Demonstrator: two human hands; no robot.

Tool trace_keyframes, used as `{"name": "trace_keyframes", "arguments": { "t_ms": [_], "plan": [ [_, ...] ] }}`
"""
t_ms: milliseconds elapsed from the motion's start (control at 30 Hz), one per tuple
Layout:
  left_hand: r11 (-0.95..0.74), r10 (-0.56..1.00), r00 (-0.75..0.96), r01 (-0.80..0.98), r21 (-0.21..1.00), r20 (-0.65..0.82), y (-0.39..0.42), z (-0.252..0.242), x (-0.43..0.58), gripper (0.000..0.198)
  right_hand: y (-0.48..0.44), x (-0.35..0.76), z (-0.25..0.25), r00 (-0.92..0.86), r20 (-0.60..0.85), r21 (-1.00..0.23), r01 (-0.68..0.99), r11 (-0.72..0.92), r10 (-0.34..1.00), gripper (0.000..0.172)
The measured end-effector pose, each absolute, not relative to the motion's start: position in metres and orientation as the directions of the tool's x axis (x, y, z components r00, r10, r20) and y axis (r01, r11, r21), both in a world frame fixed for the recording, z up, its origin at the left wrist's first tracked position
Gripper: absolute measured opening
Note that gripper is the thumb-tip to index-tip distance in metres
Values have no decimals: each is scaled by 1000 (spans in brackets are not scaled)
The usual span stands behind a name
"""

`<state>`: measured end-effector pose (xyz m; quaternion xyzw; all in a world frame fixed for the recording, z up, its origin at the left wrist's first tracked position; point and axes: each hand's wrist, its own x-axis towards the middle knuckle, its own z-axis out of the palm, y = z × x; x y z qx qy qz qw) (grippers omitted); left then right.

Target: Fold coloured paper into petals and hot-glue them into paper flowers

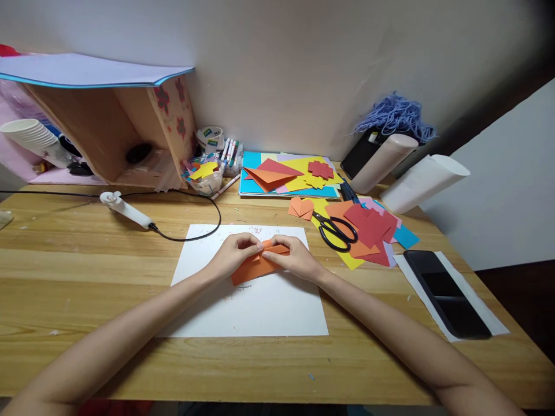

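Between my two hands is a folded piece of orange paper (255,270), tilted over a white sheet (243,315) that lies on the table. My left hand (236,254) pinches its upper edge near the middle, thumb on the near side. My right hand (295,259) grips the paper's right part, its thumb pressing a raised fold close to the left thumb. Most fingertips are hidden behind the paper. Small dark and reddish marks show on the white sheet.
Black-handled scissors (336,231) lie on coloured paper scraps (373,225), beside an orange paper heart (300,208). A phone (446,293) rests at the right. A white glue gun (125,211) with a black cord is at the left. Behind stand a cardboard box (173,124) and a paper stack (249,185).
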<state>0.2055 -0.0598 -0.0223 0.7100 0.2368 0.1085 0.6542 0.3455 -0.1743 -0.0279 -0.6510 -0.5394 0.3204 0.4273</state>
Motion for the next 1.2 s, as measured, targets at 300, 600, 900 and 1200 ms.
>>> {"name": "trace_keyframes", "arguments": {
  "t_ms": [300,600,900,1200],
  "plan": [
    [-42,506,844,229,973,-177,-61,-18,206,16,-174,346,-30,187,36,-904,424,-48,982,15],
    [-38,532,833,202,979,-151,-61,-22,207,22,-174,346,-31,181,35,-913,407,-42,983,17],
    [-22,524,831,233,972,-187,-60,-25,206,23,-173,349,-31,259,24,-919,387,-80,966,23],
    [-35,538,819,260,965,-201,-62,-24,207,21,-172,349,-33,260,37,-918,390,-70,965,23]
  ]
}}
